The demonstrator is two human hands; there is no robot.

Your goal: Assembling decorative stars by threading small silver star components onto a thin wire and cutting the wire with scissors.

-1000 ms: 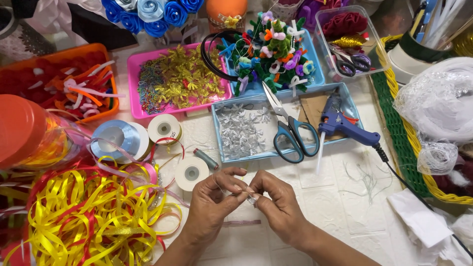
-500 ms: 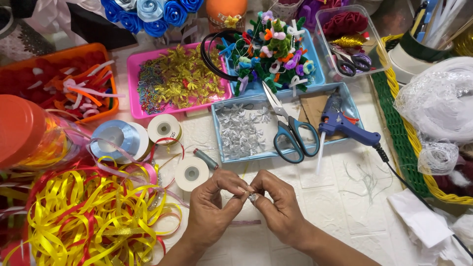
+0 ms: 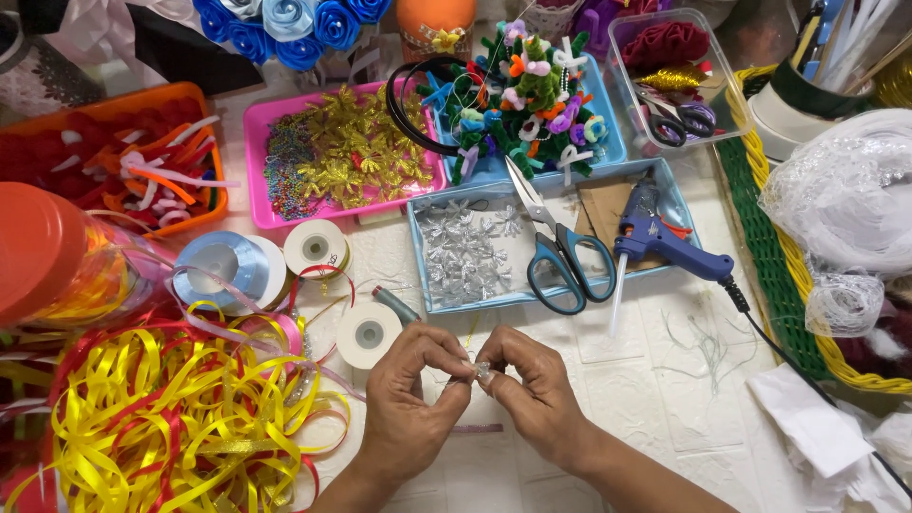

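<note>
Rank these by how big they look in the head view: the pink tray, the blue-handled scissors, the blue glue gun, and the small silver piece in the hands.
1. pink tray
2. blue-handled scissors and blue glue gun: they look about alike, so I won't rank them.
3. small silver piece, pinched between the left hand and right hand, by far the smallest.

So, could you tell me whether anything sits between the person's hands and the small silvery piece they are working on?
Nothing visible does. The left hand and right hand already pinch the small silvery piece directly between their fingertips, above the white table. The nearest things, a white spool and the scissors, lie clear of it.
</note>
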